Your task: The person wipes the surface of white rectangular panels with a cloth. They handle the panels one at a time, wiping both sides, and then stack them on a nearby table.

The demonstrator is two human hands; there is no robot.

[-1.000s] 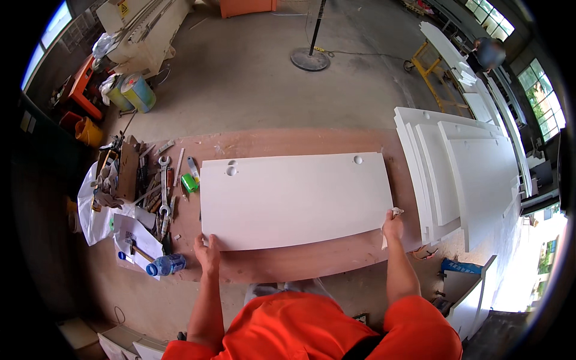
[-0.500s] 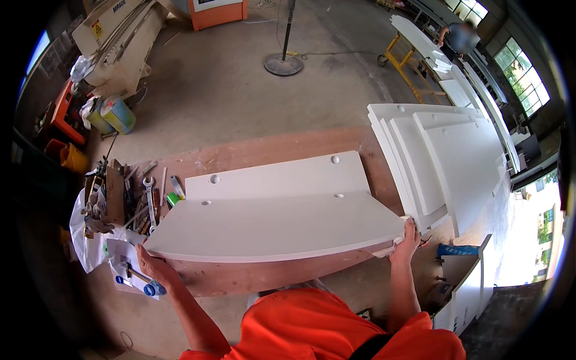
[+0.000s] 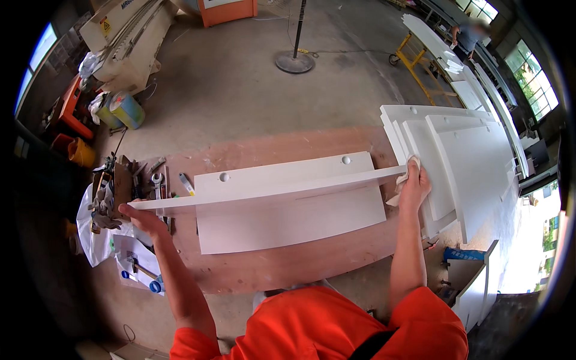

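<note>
Two hands hold one long white panel (image 3: 270,189) raised on edge above the brown table (image 3: 288,264): your left hand (image 3: 139,217) grips its left end, your right hand (image 3: 415,183) clasps the right end through a white cloth (image 3: 403,180). Another white panel (image 3: 288,219) lies flat beneath; tools (image 3: 150,183) sit left.

The person wears a bright orange short-sleeved shirt (image 3: 336,327), its sleeves ending above the elbows, so both forearms are bare. A dark strap (image 3: 372,345) runs slantwise across the front of the shirt near the lower edge. The left hand (image 3: 137,217) and the right hand (image 3: 415,185) are bare, without gloves, rings or a watch.
</note>
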